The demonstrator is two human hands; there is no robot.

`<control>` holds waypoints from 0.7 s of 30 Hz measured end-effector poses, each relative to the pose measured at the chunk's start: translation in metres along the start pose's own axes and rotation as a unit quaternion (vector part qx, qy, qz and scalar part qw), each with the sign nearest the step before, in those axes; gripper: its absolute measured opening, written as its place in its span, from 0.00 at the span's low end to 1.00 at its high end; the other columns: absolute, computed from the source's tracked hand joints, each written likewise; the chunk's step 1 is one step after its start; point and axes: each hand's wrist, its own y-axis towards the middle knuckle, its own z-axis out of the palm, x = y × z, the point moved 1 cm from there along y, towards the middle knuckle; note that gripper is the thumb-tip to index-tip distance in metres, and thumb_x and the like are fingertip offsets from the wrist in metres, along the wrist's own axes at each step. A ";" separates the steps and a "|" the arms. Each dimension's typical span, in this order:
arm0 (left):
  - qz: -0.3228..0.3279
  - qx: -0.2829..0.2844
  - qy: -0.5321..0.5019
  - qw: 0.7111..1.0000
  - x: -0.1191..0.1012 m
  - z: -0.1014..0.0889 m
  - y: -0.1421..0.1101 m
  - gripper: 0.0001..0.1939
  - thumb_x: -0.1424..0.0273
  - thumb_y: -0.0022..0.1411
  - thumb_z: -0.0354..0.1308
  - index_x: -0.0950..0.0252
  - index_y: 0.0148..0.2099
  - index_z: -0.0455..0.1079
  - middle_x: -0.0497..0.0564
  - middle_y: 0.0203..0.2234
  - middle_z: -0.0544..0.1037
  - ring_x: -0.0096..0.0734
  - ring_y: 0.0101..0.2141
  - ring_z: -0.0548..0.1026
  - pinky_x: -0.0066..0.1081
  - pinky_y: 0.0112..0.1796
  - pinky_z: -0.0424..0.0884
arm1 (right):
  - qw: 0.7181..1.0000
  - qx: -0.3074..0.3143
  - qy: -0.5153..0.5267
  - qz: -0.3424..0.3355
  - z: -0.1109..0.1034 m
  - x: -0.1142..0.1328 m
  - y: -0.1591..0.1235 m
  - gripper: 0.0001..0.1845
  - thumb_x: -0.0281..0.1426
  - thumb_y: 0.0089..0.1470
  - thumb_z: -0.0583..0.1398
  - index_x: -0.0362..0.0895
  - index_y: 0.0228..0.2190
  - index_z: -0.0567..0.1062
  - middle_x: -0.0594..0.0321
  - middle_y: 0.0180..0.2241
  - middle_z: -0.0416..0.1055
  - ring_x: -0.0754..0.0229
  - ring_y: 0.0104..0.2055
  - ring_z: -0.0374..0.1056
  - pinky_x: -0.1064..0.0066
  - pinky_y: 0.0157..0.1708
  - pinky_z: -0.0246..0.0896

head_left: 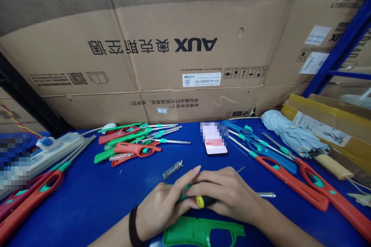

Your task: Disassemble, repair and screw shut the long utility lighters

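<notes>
My hands point(199, 197) meet low in the middle of the blue table. My left hand point(162, 212), with a black band on its wrist, is shut around a green plastic part point(185, 192) that is mostly hidden. My right hand point(227, 195) grips a black-handled screwdriver point(205, 201) with a yellow end. A metal tube point(266, 195) sticks out to the right from under that hand. Just in front of my hands lies a green lighter shell point(199, 233). A small clear part point(172, 170) lies beyond my fingertips.
Long utility lighters in green and red point(130, 146) lie heaped at the back left, with red and blue ones point(278, 158) at the right. A phone point(215, 139), a power strip point(55, 154) and a folded umbrella point(292, 133) lie about. Cardboard boxes point(174, 46) stand behind the blue table.
</notes>
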 end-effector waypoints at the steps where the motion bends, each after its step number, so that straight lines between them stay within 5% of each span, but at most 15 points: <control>1: 0.008 -0.007 -0.005 1.000 0.001 0.001 -0.001 0.25 0.59 0.71 0.41 0.61 0.65 0.46 0.45 0.28 0.81 0.26 0.22 0.78 0.20 0.27 0.74 | 1.000 0.002 0.009 0.008 0.000 -0.001 0.000 0.08 0.28 0.59 0.56 0.47 0.40 0.73 0.65 0.35 0.75 0.65 0.33 0.71 0.75 0.27 0.59; 6: 0.012 -0.072 -0.010 0.997 0.004 0.001 -0.001 0.16 0.66 0.70 0.48 0.62 0.57 0.59 0.52 0.36 0.79 0.28 0.33 0.79 0.24 0.37 0.75 | 0.998 -0.006 0.026 0.056 -0.004 -0.008 -0.001 0.06 0.31 0.56 0.61 0.44 0.37 0.71 0.64 0.35 0.75 0.65 0.32 0.72 0.77 0.29 0.59; 11: 0.040 -0.067 -0.050 0.996 0.004 0.001 0.000 0.15 0.73 0.68 0.51 0.66 0.56 0.60 0.55 0.38 0.75 0.31 0.41 0.74 0.30 0.43 0.72 | 0.994 -0.008 0.010 0.107 -0.006 -0.011 -0.002 0.13 0.29 0.49 0.65 0.46 0.37 0.70 0.69 0.32 0.77 0.65 0.30 0.73 0.77 0.28 0.58; 16: 0.070 -0.057 -0.055 0.994 0.003 0.001 0.000 0.15 0.76 0.67 0.51 0.68 0.55 0.61 0.56 0.39 0.75 0.32 0.43 0.72 0.33 0.45 0.71 | 0.990 0.045 0.005 0.135 -0.004 -0.010 -0.001 0.15 0.28 0.45 0.65 0.47 0.37 0.71 0.69 0.32 0.77 0.62 0.31 0.74 0.76 0.28 0.58; 21: 0.062 -0.102 0.017 0.993 0.000 -0.002 0.006 0.13 0.77 0.63 0.56 0.65 0.50 0.66 0.52 0.37 0.76 0.32 0.41 0.74 0.41 0.51 0.66 | 0.989 0.017 0.023 0.142 -0.004 -0.012 -0.001 0.10 0.29 0.51 0.63 0.46 0.38 0.73 0.67 0.34 0.77 0.63 0.33 0.74 0.76 0.32 0.61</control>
